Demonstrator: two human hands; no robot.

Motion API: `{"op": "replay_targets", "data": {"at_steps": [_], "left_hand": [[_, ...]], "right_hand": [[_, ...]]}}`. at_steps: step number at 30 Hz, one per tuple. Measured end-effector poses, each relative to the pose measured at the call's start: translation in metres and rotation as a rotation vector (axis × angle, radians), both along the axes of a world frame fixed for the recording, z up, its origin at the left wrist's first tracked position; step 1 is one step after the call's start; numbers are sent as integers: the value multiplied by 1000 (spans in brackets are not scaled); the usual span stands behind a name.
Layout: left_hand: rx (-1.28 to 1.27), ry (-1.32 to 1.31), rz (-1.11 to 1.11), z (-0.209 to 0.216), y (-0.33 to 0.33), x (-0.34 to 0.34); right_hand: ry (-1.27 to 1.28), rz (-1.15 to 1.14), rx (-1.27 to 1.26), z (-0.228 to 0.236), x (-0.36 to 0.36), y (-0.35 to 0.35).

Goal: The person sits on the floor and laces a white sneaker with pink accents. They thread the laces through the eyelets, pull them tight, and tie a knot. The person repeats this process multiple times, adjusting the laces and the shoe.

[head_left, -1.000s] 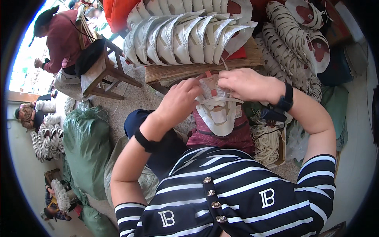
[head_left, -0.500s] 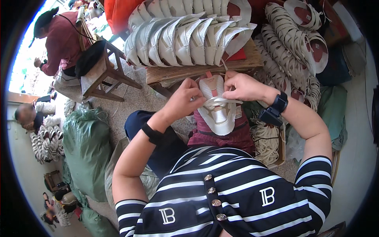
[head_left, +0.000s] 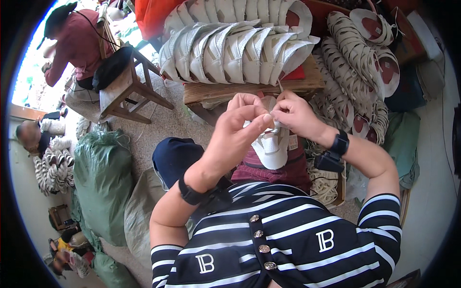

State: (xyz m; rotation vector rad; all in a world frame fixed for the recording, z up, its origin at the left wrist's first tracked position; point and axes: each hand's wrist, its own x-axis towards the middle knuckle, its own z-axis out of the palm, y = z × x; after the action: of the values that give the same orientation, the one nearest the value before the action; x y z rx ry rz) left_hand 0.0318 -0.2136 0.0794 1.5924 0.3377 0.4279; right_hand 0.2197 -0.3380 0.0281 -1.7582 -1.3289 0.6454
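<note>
Head view shows a white mesh shoe upper held over the lap, pinched at its top edge by both hands. Left hand closes on it with thumb and fingers; right hand grips just beside. Beyond the hands, a row of white shoe uppers lies on a wooden tabletop.

White shoe uppers line a wooden bench; green sacks lie left, near a wooden stool.
</note>
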Motion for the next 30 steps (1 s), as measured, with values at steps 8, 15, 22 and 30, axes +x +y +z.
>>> {"op": "replay_targets", "data": {"at_steps": [8,15,22,30], "left_hand": [[-598,125,190,-43,15,-3],[-667,238,30,-56,0,-10],[-640,237,-60,-63,-4,-8],[-48,216,97,-89,-3,6]], "right_hand": [[360,137,-238,36,-11,10],[-634,114,10,19,-11,5],[-853,102,-25,20,-24,5],[-598,71,-113,16,-24,5]]}}
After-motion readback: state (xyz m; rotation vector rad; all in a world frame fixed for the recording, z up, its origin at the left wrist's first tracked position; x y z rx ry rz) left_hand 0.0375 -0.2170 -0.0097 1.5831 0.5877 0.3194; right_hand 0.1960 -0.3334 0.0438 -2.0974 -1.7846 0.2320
